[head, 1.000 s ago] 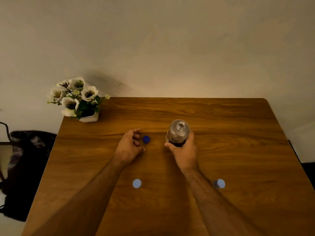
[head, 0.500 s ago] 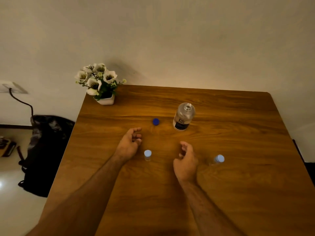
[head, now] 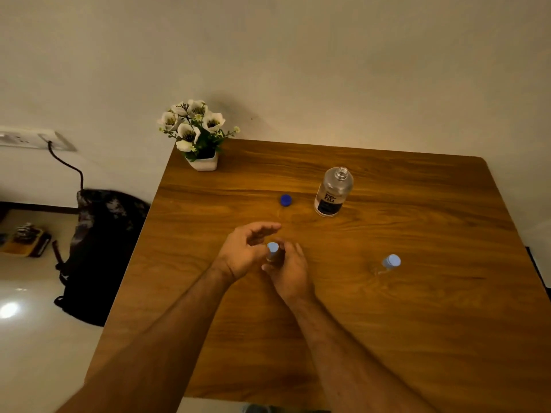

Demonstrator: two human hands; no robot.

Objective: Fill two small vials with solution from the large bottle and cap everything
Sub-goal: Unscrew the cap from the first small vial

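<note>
At the table's middle, we grasp a capped vial in our right hand, left hand half-curled and empty beside its cap, likely to unscrew; the large bottle stands uncapped toward the far edge.

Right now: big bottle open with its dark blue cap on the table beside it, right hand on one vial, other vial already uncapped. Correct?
Not quite. The head view shows the other vial with its light blue cap on. The rest holds: the large bottle is open, its dark blue cap lies on the table to its left, and the right hand grips the near vial.
</note>
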